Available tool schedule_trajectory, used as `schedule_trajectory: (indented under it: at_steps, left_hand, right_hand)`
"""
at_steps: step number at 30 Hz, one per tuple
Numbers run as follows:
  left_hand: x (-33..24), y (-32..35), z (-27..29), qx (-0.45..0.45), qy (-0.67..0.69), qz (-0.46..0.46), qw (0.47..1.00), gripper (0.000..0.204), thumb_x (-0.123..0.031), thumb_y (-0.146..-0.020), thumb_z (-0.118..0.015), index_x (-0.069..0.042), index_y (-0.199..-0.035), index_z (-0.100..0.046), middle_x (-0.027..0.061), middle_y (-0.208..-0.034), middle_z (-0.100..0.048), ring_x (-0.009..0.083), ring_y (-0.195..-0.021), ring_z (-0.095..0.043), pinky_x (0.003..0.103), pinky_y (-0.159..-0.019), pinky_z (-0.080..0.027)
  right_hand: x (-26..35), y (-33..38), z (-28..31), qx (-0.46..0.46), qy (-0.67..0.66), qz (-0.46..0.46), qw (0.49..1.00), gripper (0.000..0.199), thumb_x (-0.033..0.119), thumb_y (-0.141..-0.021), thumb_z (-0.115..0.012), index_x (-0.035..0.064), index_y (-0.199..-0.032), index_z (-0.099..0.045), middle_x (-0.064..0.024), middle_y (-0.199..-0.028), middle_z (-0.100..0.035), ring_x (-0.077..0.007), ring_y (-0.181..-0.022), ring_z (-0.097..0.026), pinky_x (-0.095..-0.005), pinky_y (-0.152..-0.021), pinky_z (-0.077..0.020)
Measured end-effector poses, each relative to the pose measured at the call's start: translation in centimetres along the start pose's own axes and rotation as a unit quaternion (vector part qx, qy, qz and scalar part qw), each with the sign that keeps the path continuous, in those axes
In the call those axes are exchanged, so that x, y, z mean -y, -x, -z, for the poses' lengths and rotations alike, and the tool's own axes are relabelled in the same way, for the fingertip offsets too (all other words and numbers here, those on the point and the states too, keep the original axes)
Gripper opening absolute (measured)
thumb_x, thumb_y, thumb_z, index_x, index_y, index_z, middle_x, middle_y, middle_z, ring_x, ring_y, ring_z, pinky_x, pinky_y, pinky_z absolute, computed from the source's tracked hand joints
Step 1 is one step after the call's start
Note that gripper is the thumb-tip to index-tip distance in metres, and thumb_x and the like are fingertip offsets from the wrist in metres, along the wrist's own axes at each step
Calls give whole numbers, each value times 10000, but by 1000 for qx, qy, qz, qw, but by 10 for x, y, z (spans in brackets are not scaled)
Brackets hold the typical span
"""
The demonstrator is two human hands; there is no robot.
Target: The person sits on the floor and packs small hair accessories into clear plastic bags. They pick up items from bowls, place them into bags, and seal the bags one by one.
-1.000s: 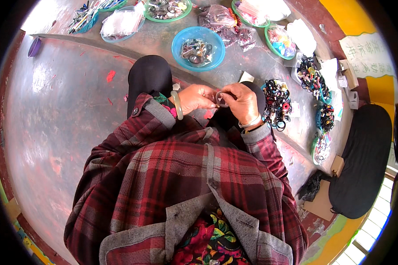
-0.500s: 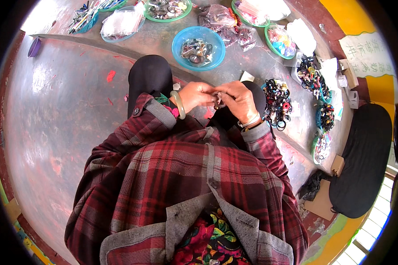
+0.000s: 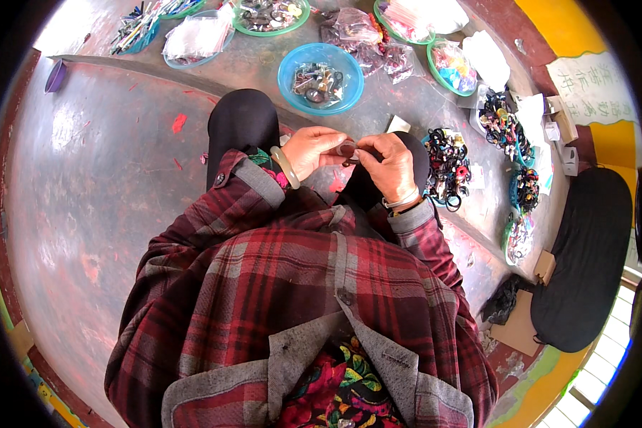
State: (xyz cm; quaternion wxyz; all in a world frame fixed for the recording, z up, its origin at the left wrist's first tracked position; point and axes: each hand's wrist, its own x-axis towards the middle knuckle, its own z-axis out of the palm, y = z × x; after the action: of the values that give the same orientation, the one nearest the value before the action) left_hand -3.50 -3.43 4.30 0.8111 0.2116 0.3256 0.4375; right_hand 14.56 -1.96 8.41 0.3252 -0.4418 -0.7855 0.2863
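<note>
My left hand [image 3: 312, 148] and my right hand [image 3: 389, 162] meet above my black-clad knees, fingertips together on a small dark ring-shaped piece [image 3: 347, 150]. Both hands pinch it from either side. A pale green bangle [image 3: 285, 167] circles my left wrist and a light band sits on my right wrist. Just beyond my hands stands a blue bowl [image 3: 294, 62] with several small dark and metallic pieces. To the right of my right hand lies a pile of dark and coloured rings [image 3: 446, 165] on the grey floor.
More bowls and clear bags of small parts line the far edge: a green bowl [image 3: 244, 26], a plastic bag [image 3: 196, 37], a green bowl with coloured pieces [image 3: 435, 70]. Further ring piles [image 3: 501, 123] lie right. A black cushion [image 3: 585, 264] sits beside cardboard at the far right.
My hands have stayed together over my knees, shifting slightly as the fingers work the small dark piece. Nothing else has moved.
</note>
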Motion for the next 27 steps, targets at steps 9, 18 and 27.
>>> schedule_trajectory:
  at_steps: [9, 18, 27]
  left_hand:
    - [1, 2, -3, -53, -191, -29, 980, 252, -209, -884, -491, -26, -1023, -595, 35, -941, -617, 115, -820, -588, 226, -602, -480]
    - [3, 1, 2, -66, -149, -71, 984, 241, -208, -882, -499, -25, -1006, -595, 38, -909, -626, 87, -735, -580, 187, -493, -442]
    - [-3, 3, 4, -52, -16, -67, 996, 238, -209, -890, -496, -26, -1025, -566, 55, -925, -627, 113, -742, -607, 194, -474, -419]
  right_hand:
    - [2, -7, -2, 16, 99, 137, 985, 74, 53, -644, -610, 70, -716, -604, -76, -691, -587, -273, -707, -553, -367, -646, -428]
    - [9, -10, -5, 10, 107, 147, 983, 191, 65, -663, -624, 98, -850, -649, -116, -978, -555, -295, -909, -516, -357, -773, -417]
    - [2, 1, 0, -42, 4, 44, 998, 285, 52, -634, -664, 100, -916, -660, -160, -1218, -441, -330, -1168, -386, -394, -947, -336]
